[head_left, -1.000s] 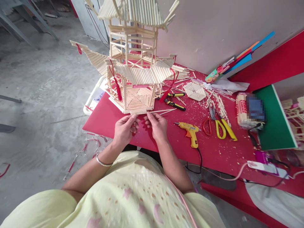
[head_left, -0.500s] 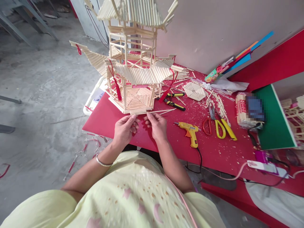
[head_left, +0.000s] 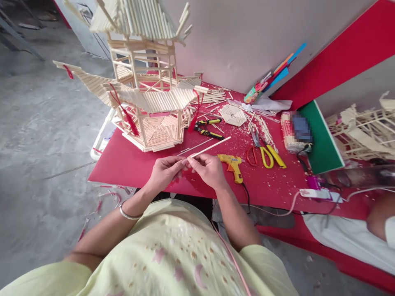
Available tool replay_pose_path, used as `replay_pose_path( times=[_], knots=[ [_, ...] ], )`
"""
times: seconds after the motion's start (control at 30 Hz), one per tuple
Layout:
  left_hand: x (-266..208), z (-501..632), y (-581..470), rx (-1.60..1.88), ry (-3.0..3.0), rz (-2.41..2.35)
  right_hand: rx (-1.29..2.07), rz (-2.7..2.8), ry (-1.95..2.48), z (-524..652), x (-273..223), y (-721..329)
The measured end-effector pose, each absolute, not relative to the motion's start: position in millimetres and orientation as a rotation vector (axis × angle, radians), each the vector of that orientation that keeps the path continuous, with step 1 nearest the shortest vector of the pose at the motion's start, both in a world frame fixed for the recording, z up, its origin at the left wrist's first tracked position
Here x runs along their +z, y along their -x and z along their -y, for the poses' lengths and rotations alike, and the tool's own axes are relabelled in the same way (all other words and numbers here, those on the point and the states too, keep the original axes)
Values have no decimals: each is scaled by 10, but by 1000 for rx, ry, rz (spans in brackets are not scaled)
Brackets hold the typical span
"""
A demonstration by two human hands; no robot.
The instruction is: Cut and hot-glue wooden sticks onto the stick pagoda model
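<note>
A thin wooden stick (head_left: 212, 146) slants up to the right, pinched between the thumb and fingers of my right hand (head_left: 208, 169). My left hand (head_left: 166, 172) is closed at the stick's near end, its fingertips meeting those of my right hand. Just beyond stands a pagoda model (head_left: 160, 133) built of the same pale sticks, with a hexagonal floor, tiered roofs and red tassels (head_left: 131, 123). Another loose stick (head_left: 199, 145) lies on the red table between the model and my hands.
On the red table (head_left: 123, 164) lie a yellow glue gun (head_left: 233, 166), black-and-yellow pliers (head_left: 210, 130), scissors (head_left: 265, 156), a hexagonal stick panel (head_left: 233, 114) and scattered sticks. A green board (head_left: 324, 142) stands at right, beside another stick model (head_left: 354, 127). Another person's arm (head_left: 379, 220) shows at the right edge.
My hands have come away from the front edge of the model's base, and a stick is now raised between them. The view has turned right, bringing another person's arm into sight.
</note>
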State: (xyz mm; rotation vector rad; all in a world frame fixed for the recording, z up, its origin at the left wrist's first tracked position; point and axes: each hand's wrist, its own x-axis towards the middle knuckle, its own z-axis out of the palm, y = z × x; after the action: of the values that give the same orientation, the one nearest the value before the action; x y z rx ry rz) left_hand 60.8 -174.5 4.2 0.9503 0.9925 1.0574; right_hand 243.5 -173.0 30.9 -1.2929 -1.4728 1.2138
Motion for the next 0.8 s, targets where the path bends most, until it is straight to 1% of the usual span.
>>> replay_pose_path(
  times=[0.1,0.2,0.3,0.33,0.43,0.5,0.6,0.8],
  knots=[
    [124,1620,-783,1061,-1046,-930,1186,1495,1290,1689,434,-2611],
    [153,1520,-998,1136,-1017,-866,1172,1558,1268,1559,555,-2873],
    [158,1480,-1240,1199,-908,-818,1230,1870,1200,1206,619,-3254],
    [160,1479,-1320,1202,-873,-804,1174,1994,1195,1032,614,-3376],
    [169,1482,-1536,1172,-793,-758,597,2379,1447,449,513,-3589],
    [172,1468,-1640,1156,-766,-746,357,2648,1639,125,406,-3581],
    [164,1411,-1729,1157,-755,-755,109,2895,1720,-135,277,-3461],
    [157,1273,-1839,1203,-732,-777,-208,2978,1631,-210,269,-3409]
  ],
)
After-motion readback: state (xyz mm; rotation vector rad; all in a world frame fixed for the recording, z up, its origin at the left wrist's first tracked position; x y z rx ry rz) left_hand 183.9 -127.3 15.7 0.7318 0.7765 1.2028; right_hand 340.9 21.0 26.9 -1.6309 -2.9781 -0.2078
